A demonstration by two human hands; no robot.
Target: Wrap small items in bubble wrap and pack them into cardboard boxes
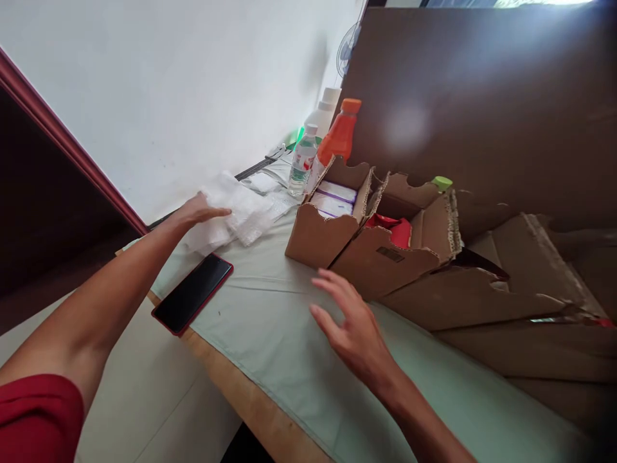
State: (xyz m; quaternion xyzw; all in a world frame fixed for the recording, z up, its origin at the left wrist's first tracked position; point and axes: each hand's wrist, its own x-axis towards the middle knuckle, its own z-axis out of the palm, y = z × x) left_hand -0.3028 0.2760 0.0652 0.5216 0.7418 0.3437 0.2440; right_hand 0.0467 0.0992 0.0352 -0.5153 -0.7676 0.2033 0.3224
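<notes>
My left hand (pixel 200 209) reaches far across the table and rests on a heap of clear plastic bags (pixel 241 215) by the wall, its fingers lying flat on them. My right hand (pixel 349 321) hovers over the pale green tablecloth (pixel 270 321) with its fingers spread and nothing in it, just in front of a torn cardboard box (pixel 380 263). The box's left compartment holds white packets (pixel 335 198); the one beside it holds something red (pixel 393 228).
A black phone in a red case (pixel 193 292) lies near the table's left edge. A small water bottle (pixel 303 161), an orange-capped bottle (pixel 340 136) and a white bottle (pixel 324 112) stand behind the box. A big brown cardboard sheet (pixel 482 109) rises at the right, with torn cardboard (pixel 506 302) below it.
</notes>
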